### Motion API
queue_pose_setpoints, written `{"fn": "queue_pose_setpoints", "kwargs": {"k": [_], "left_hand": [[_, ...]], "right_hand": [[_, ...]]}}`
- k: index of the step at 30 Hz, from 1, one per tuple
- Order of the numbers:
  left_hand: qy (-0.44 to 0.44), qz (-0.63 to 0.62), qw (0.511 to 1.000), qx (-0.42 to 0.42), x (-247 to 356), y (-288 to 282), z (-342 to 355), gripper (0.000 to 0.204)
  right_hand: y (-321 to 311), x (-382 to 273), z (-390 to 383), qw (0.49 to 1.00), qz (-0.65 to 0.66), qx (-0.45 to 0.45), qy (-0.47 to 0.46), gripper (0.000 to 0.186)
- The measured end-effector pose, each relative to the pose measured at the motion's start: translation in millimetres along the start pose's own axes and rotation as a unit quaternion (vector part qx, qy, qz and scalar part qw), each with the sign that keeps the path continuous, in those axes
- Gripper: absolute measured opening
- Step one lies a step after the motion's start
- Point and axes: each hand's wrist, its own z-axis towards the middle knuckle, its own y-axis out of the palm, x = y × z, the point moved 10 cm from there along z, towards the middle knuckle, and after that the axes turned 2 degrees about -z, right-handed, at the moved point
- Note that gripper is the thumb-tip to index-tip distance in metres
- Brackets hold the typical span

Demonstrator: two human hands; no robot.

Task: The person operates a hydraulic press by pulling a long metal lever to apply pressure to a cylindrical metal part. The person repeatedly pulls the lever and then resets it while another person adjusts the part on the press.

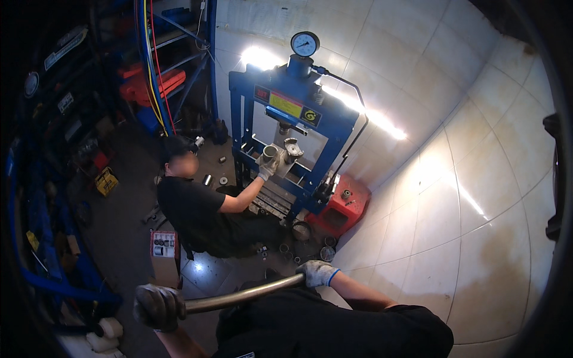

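A long metal bar or tube (245, 295), dull brass-grey, lies across in front of my body; its bend may come from the lens. My left hand (160, 307), in a dark soiled glove, is closed round its left end. On its right end my right hand (318, 273) is wrapped, in a grey glove with a pale cuff. Ahead stands a blue press (342, 128) with a round gauge (305, 44) on top. A crouching person (192, 206) reaches into the frame, a gloved hand (268, 167) on a hollow metal cylinder (270, 152). Beside it stands another metal part (292, 150).
A red plastic container (345, 206) sits right of the press. Several metal rings (327, 253) lie on the floor nearby. A cardboard box (164, 262) with small metal parts stands at left. Blue shelving (212, 71) rises behind, with hanging hoses. The tiled wall (430, 238) closes the right side.
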Motion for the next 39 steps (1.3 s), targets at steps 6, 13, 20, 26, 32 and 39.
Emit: {"fn": "queue_pose_setpoints", "kwargs": {"k": [6,13,20,26,32,39], "left_hand": [[0.011,-0.001,1.0,-0.018,4,3,-1,0.038],[0.007,-0.032,0.999,-0.019,1,0,-6,0.036],[0.003,-0.04,0.999,-0.031,2,-2,-6,0.04],[0.003,-0.036,0.999,-0.034,0,0,-2,0.04],[-0.009,-0.031,0.999,-0.037,0,1,5,0.04],[0.0,-0.057,0.998,0.032,-6,-21,-7,0.044]], "right_hand": [[1,2,0,1.0,0.001,0.003,0.008,0.037],[-4,-3,-3,1.0,-0.005,0.0,0.006,0.04],[-7,-3,-5,1.0,-0.003,-0.011,0.016,0.042],[0,3,-2,1.0,-0.001,-0.005,0.02,0.041],[13,-2,-5,1.0,-0.005,-0.016,-0.023,0.036],[13,2,-11,1.0,-0.008,-0.024,-0.005,0.035]]}}
